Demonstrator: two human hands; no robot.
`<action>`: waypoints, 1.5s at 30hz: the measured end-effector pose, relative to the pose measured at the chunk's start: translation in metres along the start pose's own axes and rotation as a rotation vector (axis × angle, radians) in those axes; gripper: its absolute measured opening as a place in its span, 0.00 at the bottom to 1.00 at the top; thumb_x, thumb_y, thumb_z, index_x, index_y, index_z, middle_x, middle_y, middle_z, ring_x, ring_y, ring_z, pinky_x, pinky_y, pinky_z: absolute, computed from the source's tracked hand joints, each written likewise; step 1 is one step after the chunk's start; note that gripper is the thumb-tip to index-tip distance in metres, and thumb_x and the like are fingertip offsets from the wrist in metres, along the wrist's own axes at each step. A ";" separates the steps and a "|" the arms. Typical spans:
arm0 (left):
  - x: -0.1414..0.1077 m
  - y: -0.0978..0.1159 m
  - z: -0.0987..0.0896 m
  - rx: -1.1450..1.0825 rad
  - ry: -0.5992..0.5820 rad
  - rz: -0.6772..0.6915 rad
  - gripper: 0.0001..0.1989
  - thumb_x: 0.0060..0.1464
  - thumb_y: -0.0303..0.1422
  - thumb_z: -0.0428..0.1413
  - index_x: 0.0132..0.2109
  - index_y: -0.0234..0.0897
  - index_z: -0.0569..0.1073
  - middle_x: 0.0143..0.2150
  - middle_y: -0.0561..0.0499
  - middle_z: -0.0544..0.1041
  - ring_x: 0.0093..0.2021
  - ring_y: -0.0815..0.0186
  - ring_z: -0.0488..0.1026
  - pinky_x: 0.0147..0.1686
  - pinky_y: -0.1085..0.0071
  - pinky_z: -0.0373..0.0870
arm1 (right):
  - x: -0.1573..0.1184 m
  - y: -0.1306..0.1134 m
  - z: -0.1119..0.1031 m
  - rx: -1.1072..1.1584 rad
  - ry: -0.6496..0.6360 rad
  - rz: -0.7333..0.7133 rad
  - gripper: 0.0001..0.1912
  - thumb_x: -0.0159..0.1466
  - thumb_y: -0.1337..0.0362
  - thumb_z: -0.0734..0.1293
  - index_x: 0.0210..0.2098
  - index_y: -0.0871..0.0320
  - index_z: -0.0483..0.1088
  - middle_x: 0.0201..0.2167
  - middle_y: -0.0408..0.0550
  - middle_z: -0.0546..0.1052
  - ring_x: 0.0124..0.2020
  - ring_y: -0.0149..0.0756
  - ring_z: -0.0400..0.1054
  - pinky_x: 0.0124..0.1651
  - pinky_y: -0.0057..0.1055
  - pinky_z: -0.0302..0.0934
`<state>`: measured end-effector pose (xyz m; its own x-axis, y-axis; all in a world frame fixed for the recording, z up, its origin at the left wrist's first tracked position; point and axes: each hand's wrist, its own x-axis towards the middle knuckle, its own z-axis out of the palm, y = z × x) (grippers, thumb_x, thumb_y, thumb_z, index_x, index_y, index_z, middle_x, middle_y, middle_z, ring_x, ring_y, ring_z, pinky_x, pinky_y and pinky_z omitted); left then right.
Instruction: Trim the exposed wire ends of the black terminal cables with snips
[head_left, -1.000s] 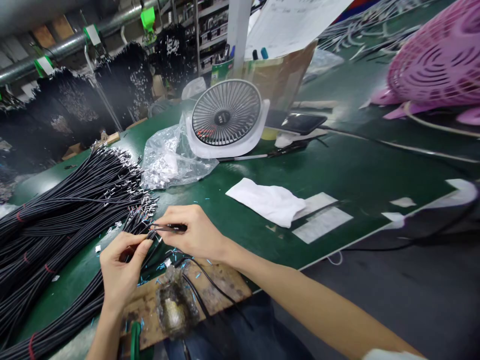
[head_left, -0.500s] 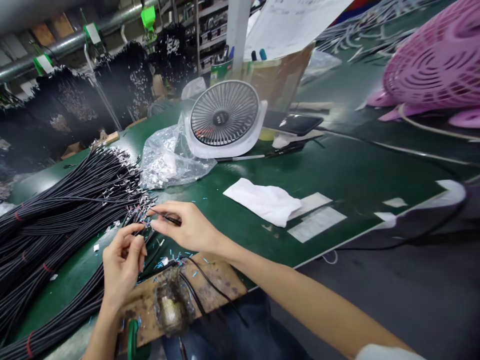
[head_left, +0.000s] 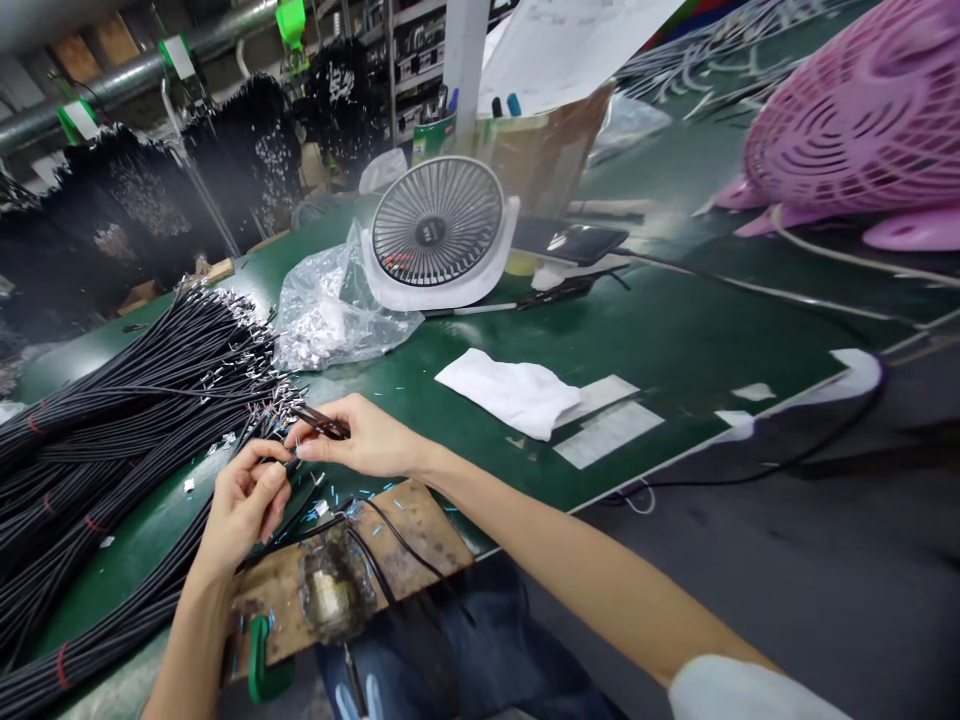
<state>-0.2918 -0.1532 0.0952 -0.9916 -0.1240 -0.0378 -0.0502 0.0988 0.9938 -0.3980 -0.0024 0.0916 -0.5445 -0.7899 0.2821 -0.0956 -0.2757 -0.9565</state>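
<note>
My left hand (head_left: 244,500) is closed, thumb against curled fingers, around the end of a black cable (head_left: 291,463) with thin wires at its tip. Dark tweezers (head_left: 324,423) sit in my right hand (head_left: 371,435), their tips pointing left. The fingertips of both hands almost meet over the cable end, so the exact contact there is hard to see. Just behind and to the left lie bundles of black cables (head_left: 135,390) with stripped, coloured wire ends, tied with red bands. Blue bits of insulation (head_left: 367,500) are scattered below my right hand.
A wooden board (head_left: 431,525) with a resin-like lump (head_left: 330,600) and a green clamp (head_left: 259,655) sits at the near edge. Beyond are a plastic bag (head_left: 322,325), a small fan (head_left: 439,225), a phone (head_left: 589,243), a white cloth (head_left: 510,390) and a pink slotted object (head_left: 847,130).
The tweezers have swung to show more plainly above my right fingers. My right hand has shifted slightly left and up; the whole view has moved a little.
</note>
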 end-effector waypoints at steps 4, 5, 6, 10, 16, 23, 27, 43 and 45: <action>0.003 0.000 0.001 -0.002 -0.003 -0.057 0.20 0.49 0.47 0.58 0.38 0.42 0.56 0.14 0.66 0.61 0.09 0.77 0.54 0.09 0.85 0.47 | 0.002 0.005 0.004 -0.192 0.159 0.019 0.05 0.53 0.73 0.69 0.23 0.64 0.68 0.18 0.37 0.63 0.21 0.22 0.53 0.27 0.22 0.49; 0.005 -0.001 0.000 0.045 0.010 -0.093 0.20 0.49 0.49 0.56 0.38 0.42 0.57 0.15 0.64 0.63 0.10 0.76 0.57 0.10 0.84 0.51 | 0.003 0.007 0.005 -0.292 0.200 0.006 0.05 0.54 0.73 0.68 0.23 0.64 0.68 0.19 0.37 0.64 0.22 0.22 0.53 0.27 0.23 0.49; 0.007 -0.003 -0.001 0.119 0.031 -0.132 0.19 0.50 0.50 0.53 0.38 0.41 0.58 0.17 0.62 0.66 0.12 0.74 0.61 0.12 0.82 0.55 | 0.003 0.008 0.006 -0.405 0.239 -0.013 0.05 0.55 0.74 0.67 0.24 0.64 0.68 0.20 0.38 0.65 0.22 0.23 0.54 0.28 0.23 0.49; 0.013 -0.015 -0.009 0.482 0.133 -0.189 0.17 0.50 0.46 0.51 0.32 0.35 0.69 0.22 0.53 0.71 0.20 0.68 0.69 0.21 0.75 0.63 | -0.001 0.005 0.003 -0.809 0.263 0.025 0.00 0.56 0.72 0.67 0.29 0.63 0.71 0.26 0.45 0.72 0.27 0.28 0.60 0.29 0.25 0.48; 0.005 -0.019 -0.001 1.003 0.120 -0.075 0.02 0.43 0.33 0.59 0.28 0.40 0.75 0.27 0.52 0.72 0.27 0.66 0.68 0.24 0.74 0.56 | -0.013 -0.008 -0.022 -1.050 -0.237 0.132 0.04 0.52 0.69 0.68 0.28 0.57 0.76 0.25 0.46 0.74 0.28 0.32 0.65 0.26 0.25 0.46; 0.000 -0.013 0.001 1.007 0.289 0.096 0.06 0.54 0.34 0.50 0.31 0.38 0.67 0.24 0.53 0.73 0.25 0.66 0.72 0.27 0.73 0.63 | -0.015 -0.002 -0.014 -1.172 -0.449 0.098 0.08 0.50 0.72 0.65 0.28 0.57 0.75 0.30 0.48 0.76 0.32 0.35 0.67 0.28 0.26 0.48; 0.000 -0.005 -0.002 0.823 0.401 0.151 0.15 0.54 0.36 0.52 0.48 0.39 0.67 0.27 0.56 0.74 0.24 0.69 0.72 0.25 0.75 0.65 | -0.017 -0.002 -0.015 -1.177 -0.463 0.142 0.08 0.52 0.71 0.64 0.27 0.57 0.75 0.27 0.49 0.75 0.30 0.36 0.67 0.28 0.27 0.49; -0.007 -0.013 0.002 0.784 0.387 0.219 0.08 0.53 0.37 0.55 0.31 0.37 0.72 0.24 0.52 0.75 0.24 0.66 0.70 0.24 0.73 0.65 | -0.001 0.011 0.007 -0.310 0.132 0.060 0.07 0.56 0.66 0.68 0.31 0.63 0.77 0.24 0.43 0.74 0.24 0.24 0.60 0.27 0.22 0.52; -0.008 -0.013 0.003 0.760 0.390 0.231 0.08 0.52 0.37 0.56 0.31 0.37 0.73 0.24 0.52 0.75 0.24 0.66 0.70 0.24 0.73 0.65 | -0.001 0.012 0.007 -0.261 0.117 0.073 0.08 0.55 0.65 0.68 0.31 0.63 0.77 0.23 0.42 0.73 0.24 0.24 0.59 0.27 0.22 0.52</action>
<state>-0.2831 -0.1501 0.0822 -0.8826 -0.3334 0.3316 -0.0568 0.7756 0.6286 -0.3923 -0.0087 0.0802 -0.6489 -0.7296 0.2158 -0.2553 -0.0583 -0.9651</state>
